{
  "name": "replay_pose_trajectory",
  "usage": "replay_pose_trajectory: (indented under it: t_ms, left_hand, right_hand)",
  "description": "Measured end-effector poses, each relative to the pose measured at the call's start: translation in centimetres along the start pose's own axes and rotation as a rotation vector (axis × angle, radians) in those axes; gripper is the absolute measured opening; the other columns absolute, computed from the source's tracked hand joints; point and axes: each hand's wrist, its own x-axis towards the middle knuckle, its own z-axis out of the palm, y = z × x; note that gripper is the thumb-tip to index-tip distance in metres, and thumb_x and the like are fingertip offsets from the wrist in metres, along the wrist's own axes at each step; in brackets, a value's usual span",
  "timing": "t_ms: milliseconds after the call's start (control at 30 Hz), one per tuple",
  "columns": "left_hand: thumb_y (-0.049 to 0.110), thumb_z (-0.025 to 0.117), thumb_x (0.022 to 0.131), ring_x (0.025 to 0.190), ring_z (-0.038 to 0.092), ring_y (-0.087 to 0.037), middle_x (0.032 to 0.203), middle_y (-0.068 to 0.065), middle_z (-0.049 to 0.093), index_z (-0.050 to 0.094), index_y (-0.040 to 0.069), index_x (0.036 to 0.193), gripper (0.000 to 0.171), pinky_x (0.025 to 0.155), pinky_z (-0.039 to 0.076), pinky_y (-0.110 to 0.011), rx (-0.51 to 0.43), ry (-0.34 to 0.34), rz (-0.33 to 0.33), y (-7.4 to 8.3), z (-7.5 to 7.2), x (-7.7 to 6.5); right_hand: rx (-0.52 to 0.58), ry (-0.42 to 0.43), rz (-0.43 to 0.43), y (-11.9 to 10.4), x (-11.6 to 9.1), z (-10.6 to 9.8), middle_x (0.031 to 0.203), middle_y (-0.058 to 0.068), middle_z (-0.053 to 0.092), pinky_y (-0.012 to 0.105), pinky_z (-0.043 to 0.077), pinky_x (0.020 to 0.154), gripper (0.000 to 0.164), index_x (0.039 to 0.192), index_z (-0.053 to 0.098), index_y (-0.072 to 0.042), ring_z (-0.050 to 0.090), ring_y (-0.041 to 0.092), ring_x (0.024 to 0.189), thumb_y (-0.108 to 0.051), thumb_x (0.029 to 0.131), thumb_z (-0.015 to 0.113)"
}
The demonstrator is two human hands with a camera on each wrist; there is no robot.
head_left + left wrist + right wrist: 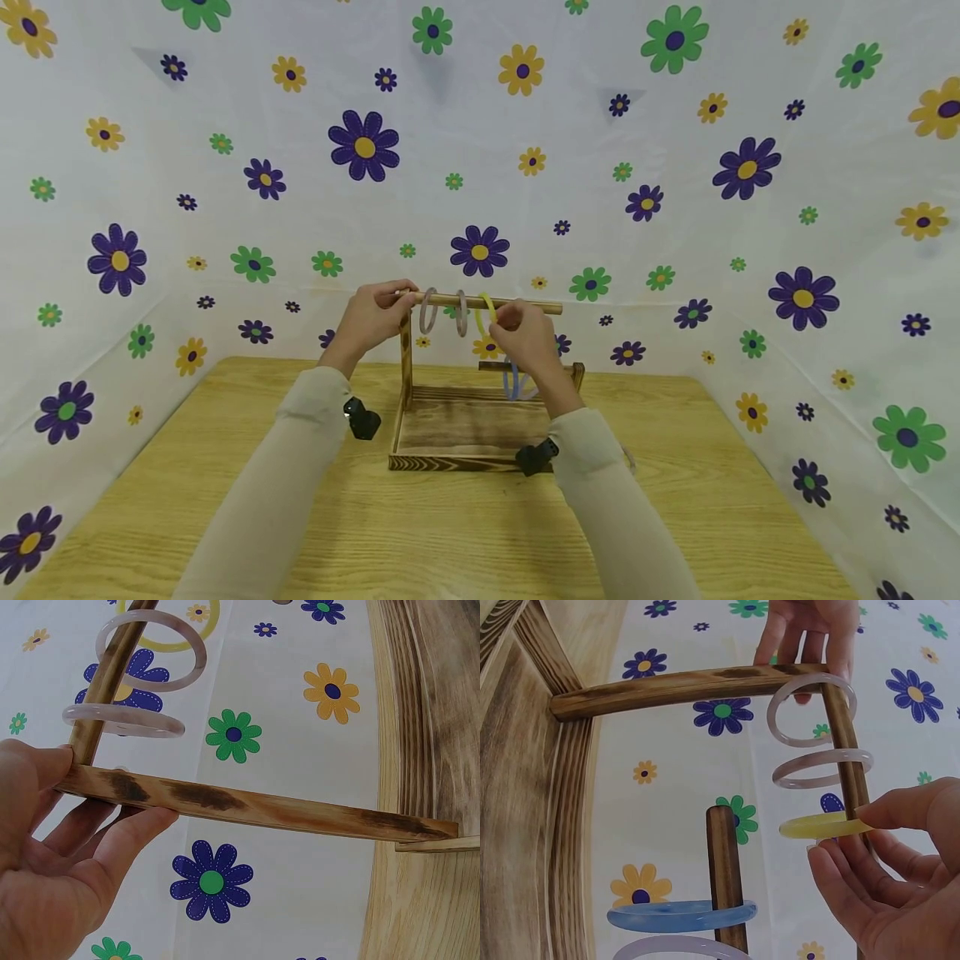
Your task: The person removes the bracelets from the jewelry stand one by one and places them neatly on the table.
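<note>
At the top corner of a wooden stand (472, 462), my left hand (375, 317) grips the post where the upper rod (525, 306) begins. A yellow ring (817, 826) hangs around that rod, and my right hand (525, 333) pinches it between thumb and fingers. Two pale, greyish-pink rings, one nearer the corner (427, 312) and one between it and the yellow ring (461, 313), also hang on the upper rod. On the lower rod (724, 862) hang a blue ring (675, 916) and a pale lilac ring (679, 946).
The stand's base rests on a wood-grain table (450, 533). Part of another pale ring (628, 457) shows beside my right sleeve on the table. A white flower-patterned cloth (480, 200) surrounds the table at the back and sides. Each wrist carries a small black camera.
</note>
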Motion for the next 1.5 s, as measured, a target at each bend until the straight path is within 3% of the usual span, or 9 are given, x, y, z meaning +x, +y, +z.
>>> replay_pose_trajectory:
  t_ms: [200, 467, 833, 1067, 1300, 1500]
  left_hand:
    - [0.035, 0.055, 0.108, 0.084, 0.063, -0.024, 0.116, -0.019, 0.075, 0.070, 0.019, 0.128, 0.030, 0.070, 0.054, -0.026, -0.004, 0.001, 0.008, 0.1, 0.0, 0.0]
    - [0.033, 0.055, 0.108, 0.095, 0.068, -0.029, 0.121, -0.019, 0.074, 0.070, 0.018, 0.129, 0.030, 0.071, 0.056, -0.026, -0.010, 0.000, 0.001, 0.1, -0.1, 0.0]
    - [0.034, 0.055, 0.108, 0.095, 0.069, -0.028, 0.122, -0.018, 0.074, 0.070, 0.018, 0.128, 0.029, 0.072, 0.057, -0.026, 0.004, 0.005, 0.007, -0.3, 0.1, 0.1]
    - [0.035, 0.055, 0.108, 0.091, 0.069, -0.029, 0.117, -0.020, 0.075, 0.070, 0.018, 0.128, 0.030, 0.071, 0.057, -0.026, 0.015, 0.008, 0.025, -0.1, 0.0, 0.1]
    - [0.037, 0.055, 0.108, 0.097, 0.071, -0.031, 0.122, -0.019, 0.074, 0.069, 0.017, 0.131, 0.033, 0.074, 0.059, -0.028, 0.014, 0.005, 0.018, -0.1, 0.0, 0.1]
    - [0.037, 0.055, 0.108, 0.099, 0.072, -0.030, 0.124, -0.017, 0.074, 0.069, 0.019, 0.133, 0.034, 0.075, 0.059, -0.029, 0.018, 0.006, 0.004, 0.0, 0.0, 0.2]
  right_hand:
    - [0.014, 0.017, -0.008, 0.1, 0.0, -0.2, 0.105, 0.016, 0.075, 0.040, 0.057, 0.084, 0.019, 0.110, 0.068, -0.003, 0.072, 0.031, 0.098, -0.014, 0.095, 0.069]
    - [0.031, 0.041, -0.002, 0.0, -0.1, -0.6, 0.105, 0.016, 0.075, 0.039, 0.057, 0.084, 0.021, 0.112, 0.069, -0.002, 0.072, 0.030, 0.097, -0.013, 0.094, 0.067]
    - [0.036, 0.072, -0.018, 0.4, -0.1, -0.9, 0.101, 0.016, 0.072, 0.033, 0.054, 0.077, 0.020, 0.110, 0.070, -0.003, 0.071, 0.031, 0.094, -0.011, 0.093, 0.065]
    - [0.044, 0.068, -0.029, 0.7, -0.1, -1.3, 0.103, 0.017, 0.074, 0.036, 0.056, 0.080, 0.023, 0.113, 0.069, -0.002, 0.072, 0.031, 0.094, -0.012, 0.093, 0.064]
    - [0.054, 0.070, -0.015, 1.1, -0.1, -1.6, 0.102, 0.017, 0.073, 0.029, 0.054, 0.075, 0.022, 0.113, 0.070, -0.002, 0.072, 0.030, 0.093, -0.011, 0.093, 0.065]
    - [0.058, 0.075, -0.004, 1.2, 0.2, -1.9, 0.105, 0.019, 0.073, 0.031, 0.057, 0.077, 0.024, 0.114, 0.070, -0.001, 0.073, 0.033, 0.096, -0.010, 0.093, 0.065]
